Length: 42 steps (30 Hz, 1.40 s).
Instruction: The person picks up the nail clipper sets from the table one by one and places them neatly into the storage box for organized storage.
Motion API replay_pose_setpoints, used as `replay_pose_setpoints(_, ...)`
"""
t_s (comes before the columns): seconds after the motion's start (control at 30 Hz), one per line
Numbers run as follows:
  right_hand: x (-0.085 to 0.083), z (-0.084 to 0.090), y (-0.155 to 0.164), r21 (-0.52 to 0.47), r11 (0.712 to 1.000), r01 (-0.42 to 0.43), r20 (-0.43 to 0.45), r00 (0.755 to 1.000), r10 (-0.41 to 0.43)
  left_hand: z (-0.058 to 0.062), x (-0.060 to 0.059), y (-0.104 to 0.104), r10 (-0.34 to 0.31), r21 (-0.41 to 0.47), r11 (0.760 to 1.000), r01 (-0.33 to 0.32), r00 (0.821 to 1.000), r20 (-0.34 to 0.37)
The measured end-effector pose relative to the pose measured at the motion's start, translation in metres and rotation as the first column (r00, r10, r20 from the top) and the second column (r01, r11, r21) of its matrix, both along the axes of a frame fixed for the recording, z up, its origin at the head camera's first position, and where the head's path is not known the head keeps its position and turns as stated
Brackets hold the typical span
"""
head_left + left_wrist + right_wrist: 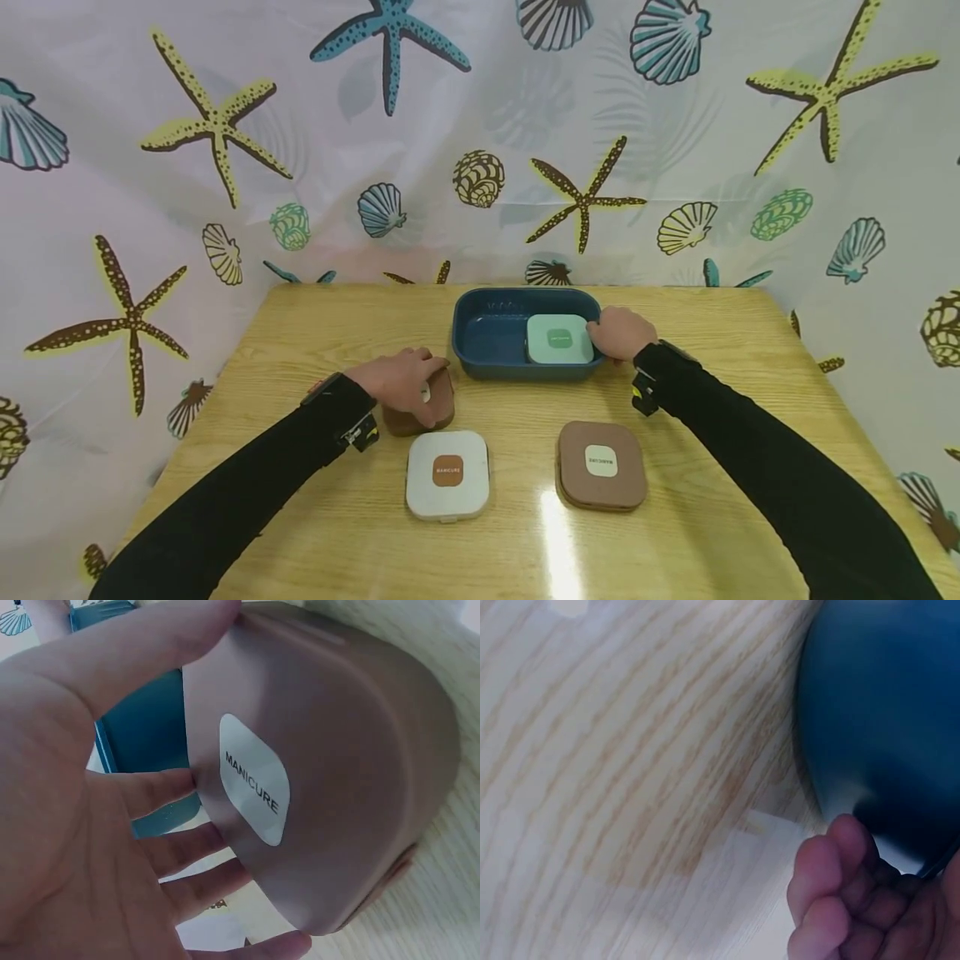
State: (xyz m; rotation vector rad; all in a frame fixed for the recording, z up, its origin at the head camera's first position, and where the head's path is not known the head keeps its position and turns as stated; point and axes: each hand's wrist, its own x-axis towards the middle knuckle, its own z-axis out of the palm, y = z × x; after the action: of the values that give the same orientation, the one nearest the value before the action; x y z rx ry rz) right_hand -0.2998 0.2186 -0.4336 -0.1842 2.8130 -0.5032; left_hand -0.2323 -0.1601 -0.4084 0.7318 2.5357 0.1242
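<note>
My left hand (401,382) spans a brown square manicure case (408,418), thumb at one edge and fingertips along another. Its pale label reads MANICURE in the left wrist view, where the case (330,742) fills much of the picture. At the back of the table, my right hand (624,333) grips the right rim of a dark blue bin (491,370). Curled fingers (817,866) lie against the bin's outer wall in the right wrist view. Inside the bin's right half sits a mint green case (558,350); the left half shows bare floor.
A white case (448,500) with a brown label lies just in front of my left hand. Another brown case (602,492) lies at front right. Behind the wooden table (315,533) hangs a cloth (450,125) printed with starfish and shells.
</note>
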Motion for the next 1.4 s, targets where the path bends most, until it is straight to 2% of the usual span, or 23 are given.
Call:
replay_pose_setpoints(0.13,-0.003,-0.002,0.0,0.018,1.0,-0.004,-0.005,1.0,0.004,-0.003,0.0,-0.001,-0.003,0.031,1.0,0.002,1.0,0.018)
replay_pose_setpoints(0.37,-0.003,-0.005,0.002,0.027,1.0,-0.003,-0.008,1.0,0.003,-0.011,0.0,-0.002,-0.033,0.014,0.999,0.033,0.999,0.005)
replay_pose_setpoints(0.67,-0.004,-0.006,0.003,0.023,1.0,-0.006,-0.015,1.0,0.006,-0.013,0.0,-0.007,-0.031,0.063,0.998,0.031,1.0,-0.002)
replay_pose_setpoints(1.0,-0.007,-0.011,0.003,0.023,1.0,0.01,-0.021,1.0,-0.01,-0.015,-0.001,-0.011,-0.059,0.071,0.996,0.061,0.998,-0.034)
replay_pose_setpoints(1.23,-0.005,-0.01,0.003,0.008,1.0,0.003,-0.03,1.0,-0.003,-0.014,0.001,-0.016,-0.02,0.093,0.995,0.024,0.999,-0.049)
replay_pose_setpoints(1.4,-0.006,-0.01,0.002,0.015,1.0,0.006,-0.033,0.999,-0.005,-0.005,0.001,-0.022,0.011,0.119,0.993,-0.002,0.997,-0.073)
